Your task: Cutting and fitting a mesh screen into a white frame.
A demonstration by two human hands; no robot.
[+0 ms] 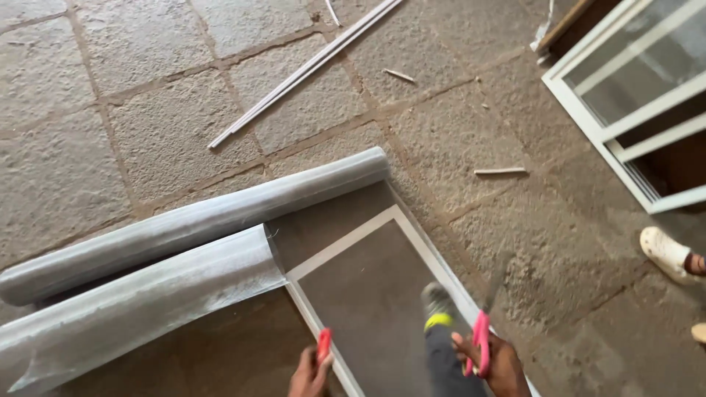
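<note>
Our right hand (491, 362) grips pink-handled scissors (482, 340), our left hand (310, 373) clasps a red-handled tool (323, 344) over the white frame (346, 244). Just beyond the frame lies the mesh roll (191, 224) (keep mesh taut, cut close along the frame).

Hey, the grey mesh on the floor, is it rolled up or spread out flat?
Partly unrolled. The mesh roll lies on the paving, and a loose sheet off it curls beside the white frame.

Pink-handled scissors (482, 340) upright, red-handled tool (323, 344) (blade hidden) above the white-framed screen (368, 294).
</note>
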